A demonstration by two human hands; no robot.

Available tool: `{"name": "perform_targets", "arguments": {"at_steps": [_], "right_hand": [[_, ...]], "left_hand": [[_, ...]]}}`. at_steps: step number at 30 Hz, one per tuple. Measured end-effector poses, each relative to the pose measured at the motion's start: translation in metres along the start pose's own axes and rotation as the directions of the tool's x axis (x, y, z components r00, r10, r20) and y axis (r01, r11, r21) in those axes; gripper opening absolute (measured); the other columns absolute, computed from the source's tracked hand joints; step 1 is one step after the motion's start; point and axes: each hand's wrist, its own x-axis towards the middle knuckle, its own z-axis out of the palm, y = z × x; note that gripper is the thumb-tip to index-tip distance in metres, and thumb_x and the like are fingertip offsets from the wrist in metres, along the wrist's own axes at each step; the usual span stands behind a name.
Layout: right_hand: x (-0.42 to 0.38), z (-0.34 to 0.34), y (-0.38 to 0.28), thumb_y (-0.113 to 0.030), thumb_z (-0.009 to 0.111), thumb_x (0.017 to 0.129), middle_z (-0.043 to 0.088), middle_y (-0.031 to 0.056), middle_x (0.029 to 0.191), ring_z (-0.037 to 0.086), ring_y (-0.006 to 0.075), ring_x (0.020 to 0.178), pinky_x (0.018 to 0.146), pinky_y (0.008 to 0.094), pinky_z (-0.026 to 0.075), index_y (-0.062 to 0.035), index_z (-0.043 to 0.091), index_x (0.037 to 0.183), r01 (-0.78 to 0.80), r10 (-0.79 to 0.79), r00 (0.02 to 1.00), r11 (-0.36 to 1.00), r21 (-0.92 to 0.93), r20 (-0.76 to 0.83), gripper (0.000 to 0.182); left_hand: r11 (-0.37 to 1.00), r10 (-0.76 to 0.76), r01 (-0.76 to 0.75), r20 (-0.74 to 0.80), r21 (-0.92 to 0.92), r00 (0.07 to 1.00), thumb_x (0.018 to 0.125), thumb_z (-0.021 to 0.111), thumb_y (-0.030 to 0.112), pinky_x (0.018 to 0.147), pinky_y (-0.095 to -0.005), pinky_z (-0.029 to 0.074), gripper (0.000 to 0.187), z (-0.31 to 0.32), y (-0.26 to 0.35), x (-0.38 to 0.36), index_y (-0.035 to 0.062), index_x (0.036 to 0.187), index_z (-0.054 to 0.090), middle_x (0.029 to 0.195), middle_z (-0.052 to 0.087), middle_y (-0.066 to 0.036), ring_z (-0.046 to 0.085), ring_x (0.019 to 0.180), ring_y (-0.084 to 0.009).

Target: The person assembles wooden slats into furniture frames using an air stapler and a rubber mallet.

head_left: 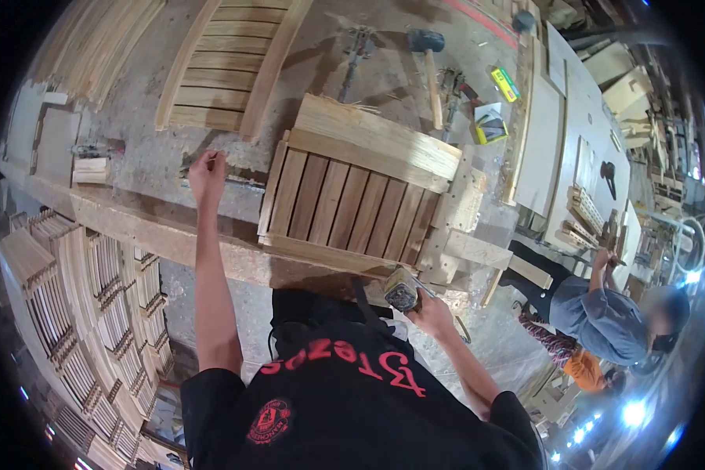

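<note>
A slatted wooden panel (352,200) lies on the workbench in front of me, with wide boards along its far and near sides. My right hand (431,315) is closed around a boxy, worn power tool (402,291) at the panel's near edge; its exact kind is hard to make out. Left of the panel, over the bench, my left hand (207,178) is held with its fingers pinched together. Whatever those fingers hold, if anything, is too small to tell. Beyond that hand lies a second slatted panel (225,66).
A mallet (427,41), a yellow-green box (505,84) and an opened yellow packet (490,125) lie at the far right of the bench. Stacked slatted panels (51,305) stand below left. Another person (595,317) works at a table on the right, with someone in orange behind.
</note>
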Motion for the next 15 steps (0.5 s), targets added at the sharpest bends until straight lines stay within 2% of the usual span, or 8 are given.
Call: {"name": "perform_targets", "arguments": {"at_steps": [3,6,9,11,14,15], "right_hand": [[-0.005,0.001,0.014,-0.035,0.071,0.072,0.067,0.0224,0.083,0.065,0.0437,0.076,0.068,0.052,0.052,-0.0071,0.054,0.119,-0.015,0.015,1.0,1.0,0.001,-0.008,0.057],[-0.007,0.002,0.018,-0.036,0.071,0.072,0.068,0.022,0.085,0.065,0.0437,0.077,0.068,0.0521,0.052,-0.0077,0.053,0.119,-0.034,0.034,0.999,0.999,0.017,0.008,0.057],[-0.009,0.005,0.022,-0.037,0.071,0.072,0.067,0.023,0.085,0.064,0.0443,0.078,0.069,0.0527,0.051,-0.0082,0.053,0.12,-0.053,0.053,0.999,0.998,0.037,-0.008,0.058],[-0.01,0.01,0.024,-0.038,0.071,0.072,0.067,0.0242,0.084,0.063,0.0455,0.078,0.069,0.0537,0.051,-0.0082,0.052,0.121,-0.074,0.075,0.997,0.996,0.055,-0.017,0.06],[-0.015,0.006,0.028,-0.033,0.071,0.074,0.067,0.0199,0.076,0.066,0.04,0.072,0.067,0.0485,0.052,-0.0027,0.054,0.115,-0.058,0.062,0.995,0.997,0.05,-0.08,0.053],[-0.015,0.013,0.039,-0.031,0.071,0.076,0.066,0.0162,0.072,0.065,0.0354,0.067,0.062,0.0455,0.052,-0.0017,0.056,0.11,-0.065,0.086,0.991,0.98,0.186,-0.105,0.048]], "left_hand": [[0.998,-0.009,0.01,0.016,-0.057,1.0,0.09,0.064,0.02,0.058,-0.026,0.042,0.023,-0.001,0.005,-0.002,-0.0025,0.085,0.066,0.066,0.062,-0.003,0.051,0.062,-0.0061],[0.993,-0.003,0.003,0.004,-0.116,1.0,0.09,0.064,0.019,0.058,-0.0252,0.042,0.022,-0.001,0.005,-0.004,-0.0031,0.086,0.066,0.067,0.062,-0.003,0.05,0.061,-0.0062],[0.995,0.028,-0.032,-0.041,-0.099,0.999,0.091,0.064,0.018,0.057,-0.0249,0.042,0.022,0.001,-0.007,-0.001,-0.0038,0.088,0.066,0.068,0.062,-0.004,0.05,0.062,-0.0056],[0.997,0.028,-0.031,-0.048,-0.073,0.998,0.09,0.064,0.018,0.058,-0.0266,0.043,0.021,0.0,-0.013,-0.001,-0.0027,0.089,0.066,0.069,0.064,-0.005,0.052,0.062,-0.0074],[0.997,0.04,-0.038,-0.032,0.061,0.999,0.089,0.064,0.02,0.059,-0.0319,0.046,0.021,0.003,-0.015,-0.003,-0.0004,0.089,0.066,0.071,0.066,-0.008,0.059,0.063,-0.0152],[0.991,0.047,-0.044,-0.022,0.126,0.999,0.088,0.064,0.021,0.06,-0.0341,0.047,0.021,-0.001,-0.005,-0.005,0.0005,0.089,0.067,0.072,0.067,-0.01,0.061,0.063,-0.0186]]}}
